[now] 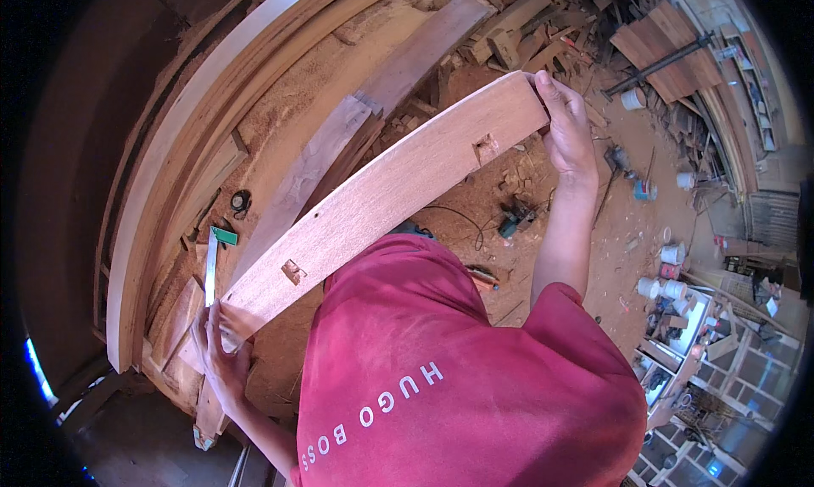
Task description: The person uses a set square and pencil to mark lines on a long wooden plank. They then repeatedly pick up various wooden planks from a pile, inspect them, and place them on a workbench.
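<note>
A long, pale reddish wooden board (381,182) lies slantwise across the view in front of my red shirt. Two rectangular mortises are cut in its face, one near the right end and the other toward the left. My right hand (564,122) grips the far right end, thumb over the top edge. At the lower left end, my left hand (222,356) is curled about the board, its fingertips partly hidden. Just beyond those fingers rests a try square (222,235) with a green handle, its metal blade reaching down to my left hand.
Left of the board lie a tape measure (241,201), a darker plank (331,144) and long curved timbers (174,139), amid sawdust. Offcuts (509,42) pile up at the back. A power tool (513,220) with a cord sits on the floor; white buckets (672,254) stand at right.
</note>
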{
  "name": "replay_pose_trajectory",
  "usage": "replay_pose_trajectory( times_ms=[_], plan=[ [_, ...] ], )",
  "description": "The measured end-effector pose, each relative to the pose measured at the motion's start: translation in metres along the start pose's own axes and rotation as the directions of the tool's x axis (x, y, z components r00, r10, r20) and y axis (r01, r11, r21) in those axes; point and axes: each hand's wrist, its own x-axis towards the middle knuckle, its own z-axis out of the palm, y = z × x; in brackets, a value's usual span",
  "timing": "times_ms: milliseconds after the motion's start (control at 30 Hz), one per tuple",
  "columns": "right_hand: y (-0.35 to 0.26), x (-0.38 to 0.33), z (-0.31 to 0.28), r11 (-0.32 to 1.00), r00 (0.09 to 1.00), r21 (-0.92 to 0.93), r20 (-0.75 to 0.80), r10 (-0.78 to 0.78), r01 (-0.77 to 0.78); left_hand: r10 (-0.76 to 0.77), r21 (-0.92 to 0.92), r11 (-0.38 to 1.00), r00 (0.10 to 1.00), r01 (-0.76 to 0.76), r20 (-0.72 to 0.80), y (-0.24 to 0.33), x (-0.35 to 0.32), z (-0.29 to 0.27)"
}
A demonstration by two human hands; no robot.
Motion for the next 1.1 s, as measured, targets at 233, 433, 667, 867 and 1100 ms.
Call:
replay_pose_trajectory(
  times_ms=[233, 433, 667, 867, 1100],
  plan=[
    [0.006, 0.01, 0.002, 1.0, 0.995, -0.013, 0.099, -0.014, 0.016, -0.009, 0.067, 0.998, 0.994, 0.016, -0.105, 0.001, -0.009, 0.004],
    [-0.001, -0.001, 0.022, 0.977, 0.945, -0.036, 0.266, -0.192, 0.209, 0.229, 0.345, 0.939, 0.767, -0.011, -0.599, -0.027, -0.014, -0.013],
    [0.007, -0.027, 0.11, 0.594, 0.561, 0.085, 0.246, -0.79, 0.8, -0.537, -0.639, 0.687, 0.351, -0.345, -0.767, 0.038, 0.011, -0.069],
    [0.043, -0.051, 0.157, 0.255, 0.255, -0.054, 0.397, -0.882, 0.965, -0.346, -0.47, -0.662, 0.794, -0.584, -0.5, 0.018, 0.016, -0.025],
    [0.069, -0.069, 0.195, 0.289, 0.253, 0.007, 0.464, -0.849, 0.957, -0.501, -0.521, -0.535, 0.747, -0.665, -0.437, -0.019, -0.013, -0.013]
  ],
)
